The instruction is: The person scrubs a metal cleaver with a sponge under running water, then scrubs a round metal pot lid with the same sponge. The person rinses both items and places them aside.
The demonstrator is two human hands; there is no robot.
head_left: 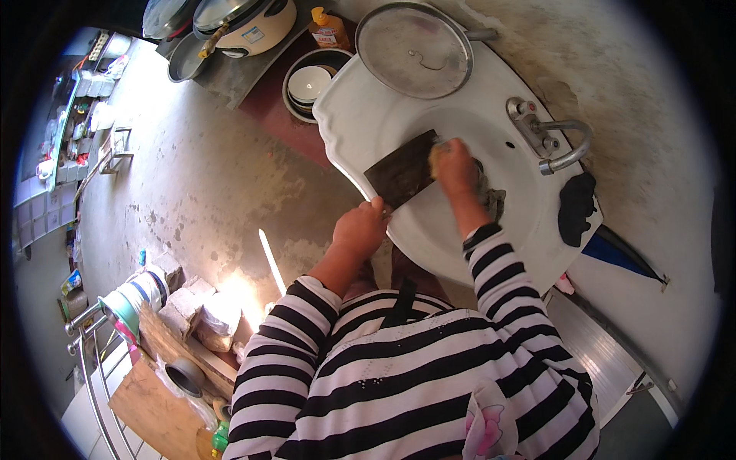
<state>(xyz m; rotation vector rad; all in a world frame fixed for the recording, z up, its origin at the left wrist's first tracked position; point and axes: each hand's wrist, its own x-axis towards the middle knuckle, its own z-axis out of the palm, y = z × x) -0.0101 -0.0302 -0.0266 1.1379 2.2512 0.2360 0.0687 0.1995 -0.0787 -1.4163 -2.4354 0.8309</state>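
Note:
A dark, broad-bladed cleaver (402, 170) lies slanted over the near left rim of the white washbasin (353, 126). My left hand (360, 228) is closed around its handle, just outside the rim. Above the basin, my right hand (458, 170) is closed on a yellowish scrubbing pad (437, 159) at the far right end of the blade. Motion blurs these fingers, and most of the pad is covered by them. A crumpled grey cloth (494, 202) rests in the bowl of the basin, partly behind my right wrist.
A round metal lid (414, 52) sits on the basin's far ledge. The metal tap (566, 130) and a black cloth (576, 208) are at the right. Stacked bowls (309, 84), an orange bottle (328, 29) and a cooker (257, 27) stand far left. Boards (157, 406) lean near left.

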